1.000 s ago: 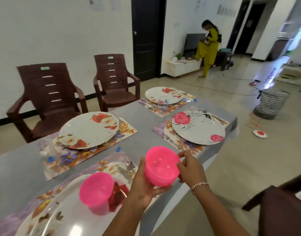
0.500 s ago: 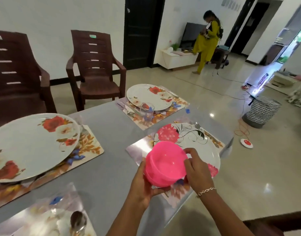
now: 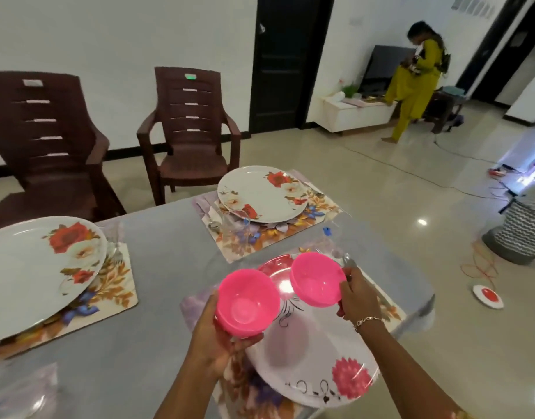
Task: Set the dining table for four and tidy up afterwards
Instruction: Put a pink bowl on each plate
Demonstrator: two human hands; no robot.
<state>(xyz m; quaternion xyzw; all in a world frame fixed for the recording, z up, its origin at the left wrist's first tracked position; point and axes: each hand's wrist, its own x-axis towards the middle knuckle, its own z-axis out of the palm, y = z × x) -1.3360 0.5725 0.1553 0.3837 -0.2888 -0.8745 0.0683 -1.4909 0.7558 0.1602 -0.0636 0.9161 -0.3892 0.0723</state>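
Two pink plastic bowls hang over the near right place setting. My left hand (image 3: 213, 343) grips one pink bowl (image 3: 246, 300) from below and its left side. My right hand (image 3: 355, 293) pinches the rim of the other pink bowl (image 3: 316, 278), which is just above the far end of the white plate with pink flowers (image 3: 314, 358). That plate lies on a floral placemat (image 3: 251, 388) at the edge of the grey table (image 3: 157, 267). A spoon (image 3: 348, 261) lies beyond the plate.
Two more flowered plates on placemats sit at the far right (image 3: 261, 193) and at the left (image 3: 33, 273), a clear glass (image 3: 234, 234) by the far one. Two brown chairs (image 3: 190, 128) stand behind the table. A person in yellow (image 3: 411, 83) stands far back; a striped basket (image 3: 523, 234) is on the floor.
The stacked pink bowls have come apart: my right hand has lifted one off to the right, over the plate, while my left hand keeps the other. The view has shifted closer to this setting.
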